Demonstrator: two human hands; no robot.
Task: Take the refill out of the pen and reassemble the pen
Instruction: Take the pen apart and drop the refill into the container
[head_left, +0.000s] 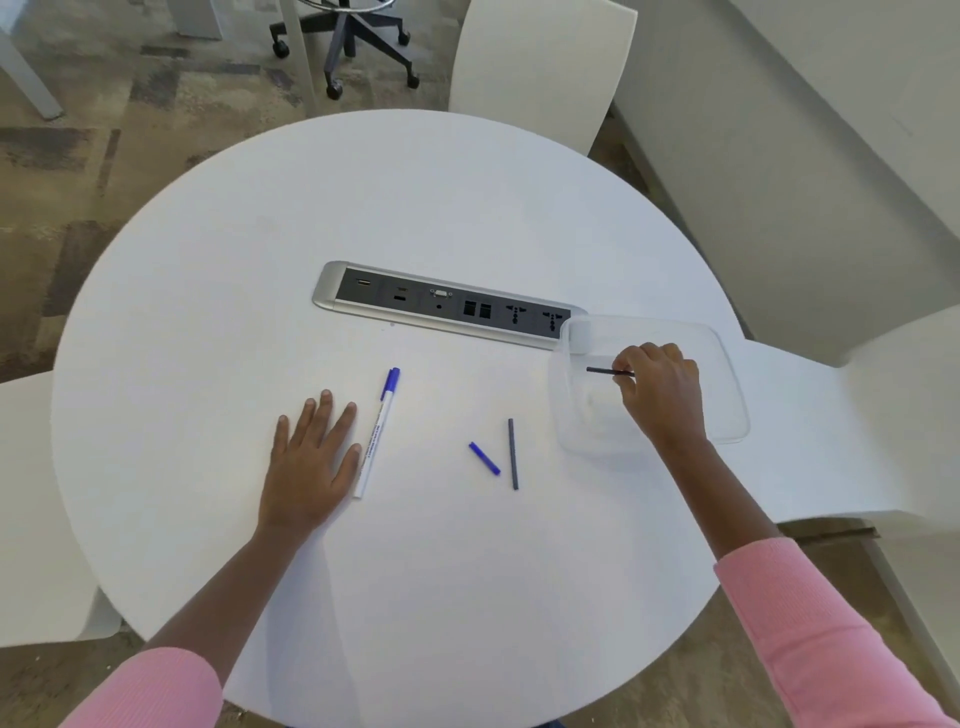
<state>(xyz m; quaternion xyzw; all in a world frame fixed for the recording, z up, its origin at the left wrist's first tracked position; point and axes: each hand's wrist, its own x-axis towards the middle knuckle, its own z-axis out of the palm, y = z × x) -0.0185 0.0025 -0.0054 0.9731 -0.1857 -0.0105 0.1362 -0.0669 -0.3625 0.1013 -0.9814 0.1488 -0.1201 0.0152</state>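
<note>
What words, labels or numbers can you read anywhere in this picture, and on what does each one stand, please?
Pen barrel: dark print runs along it, too small and blurred to read.
Socket panel: only port shapes show, no legible label.
Nothing else bears text.

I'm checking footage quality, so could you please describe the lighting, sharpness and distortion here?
Head view: soft, even light, only faint shadows by the left hand and no harsh glare on the table; wide-angle bending towards the edges; the print on the pen is too soft to read; the clear tray barely stands out against the white.
</note>
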